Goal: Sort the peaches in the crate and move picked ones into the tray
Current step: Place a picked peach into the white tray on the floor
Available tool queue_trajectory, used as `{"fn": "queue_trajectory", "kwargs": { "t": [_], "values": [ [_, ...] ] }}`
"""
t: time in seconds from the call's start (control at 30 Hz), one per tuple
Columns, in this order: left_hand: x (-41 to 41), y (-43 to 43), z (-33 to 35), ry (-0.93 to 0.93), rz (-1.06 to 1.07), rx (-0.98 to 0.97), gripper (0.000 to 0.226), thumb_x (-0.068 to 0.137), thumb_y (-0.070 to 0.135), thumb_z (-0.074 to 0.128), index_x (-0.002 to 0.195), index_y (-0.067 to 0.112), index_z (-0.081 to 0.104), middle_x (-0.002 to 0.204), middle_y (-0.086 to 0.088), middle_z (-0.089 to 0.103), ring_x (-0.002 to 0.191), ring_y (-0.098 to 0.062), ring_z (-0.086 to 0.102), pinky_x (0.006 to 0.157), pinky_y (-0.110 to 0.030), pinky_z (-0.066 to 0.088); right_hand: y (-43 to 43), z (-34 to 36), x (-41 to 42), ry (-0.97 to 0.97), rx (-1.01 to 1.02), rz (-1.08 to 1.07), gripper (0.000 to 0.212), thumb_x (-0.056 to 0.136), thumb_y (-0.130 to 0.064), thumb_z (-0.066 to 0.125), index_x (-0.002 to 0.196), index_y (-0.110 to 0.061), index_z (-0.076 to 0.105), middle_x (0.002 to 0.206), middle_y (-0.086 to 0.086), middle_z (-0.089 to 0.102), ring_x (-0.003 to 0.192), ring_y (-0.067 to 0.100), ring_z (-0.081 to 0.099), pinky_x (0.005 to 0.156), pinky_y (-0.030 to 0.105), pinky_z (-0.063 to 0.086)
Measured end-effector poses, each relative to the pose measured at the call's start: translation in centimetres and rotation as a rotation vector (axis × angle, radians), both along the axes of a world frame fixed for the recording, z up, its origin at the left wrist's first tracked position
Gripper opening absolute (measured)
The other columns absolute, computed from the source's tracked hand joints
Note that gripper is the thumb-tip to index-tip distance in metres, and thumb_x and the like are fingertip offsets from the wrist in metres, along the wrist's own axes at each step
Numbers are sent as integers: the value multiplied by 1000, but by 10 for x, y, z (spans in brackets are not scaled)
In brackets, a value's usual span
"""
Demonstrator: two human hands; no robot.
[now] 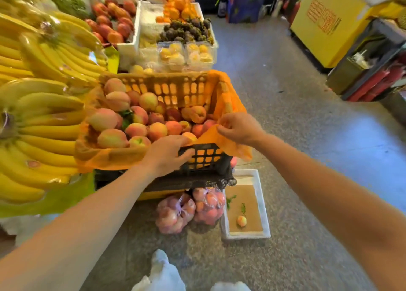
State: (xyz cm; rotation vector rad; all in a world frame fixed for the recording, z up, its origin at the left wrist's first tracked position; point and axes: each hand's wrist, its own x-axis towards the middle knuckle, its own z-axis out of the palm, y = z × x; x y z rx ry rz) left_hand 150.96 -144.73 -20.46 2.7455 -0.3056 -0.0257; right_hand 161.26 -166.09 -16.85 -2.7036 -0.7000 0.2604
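Down on the floor at the near right, a white foam tray [266, 205] lined with brown paper, holding a single peach [241, 220] and a couple of loose leaves. Just left of it, two net bags [189, 211] packed with more fruit, tucked under the stand. Above these, at the black crate [204, 159], both hands occupied: left hand [169, 152] curled over the near rim, fingers down on the lattice wall; right hand [239, 128] pinching a fold of the orange liner [109, 159] at the near right corner, held up off the fruit. No fruit in either hand yet. Inside the crate, peaches [136, 123] heaped highest toward the left, pink and yellow, a few green leaves among them. Judged soft-skinned and quick to bruise, fairly weighty for one hand, fuzzy rather than slick; best cupped whole in the palm from above, not squeezed with fingertips, and set down in the tray rather than dropped. Tray well below the crate, so a long reach down for each one. Off to the left, big bunches of bananas [44, 126]. Farther back, a white foam box [136, 27] of redder fruit, clear lidded boxes [186, 55] of yellow fruit, a pile of dark round fruit [189, 30], then oranges [175, 5] at the far end.
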Motion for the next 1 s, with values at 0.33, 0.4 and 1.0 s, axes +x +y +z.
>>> {"fn": "queue_trajectory", "kwargs": {
  "t": [0.33,0.4,1.0],
  "values": [
    [53,114,18,10,110,-86,14,92,30,54,92,28,68,92,7,66,87,-15,59,70,-32,47,93,16,43,446,70,85,26,94,-40,54,111,-23,65,113,0,64,102,17,60,87,31,49],
    [61,132,11,-40,174,98,16,87,31,60,99,28,68,104,3,66,101,-20,56,83,-37,46,115,9,46,464,35,122,39,92,-42,58,125,-23,59,123,-1,60,109,16,57,93,33,49],
    [72,182,15,-78,490,135,47,76,45,68,113,16,62,107,-10,54,104,-29,49,82,-41,42,198,-83,60,261,-119,309,64,72,-47,76,121,-18,45,115,2,57,94,15,51,59,21,39]
  ]
}}
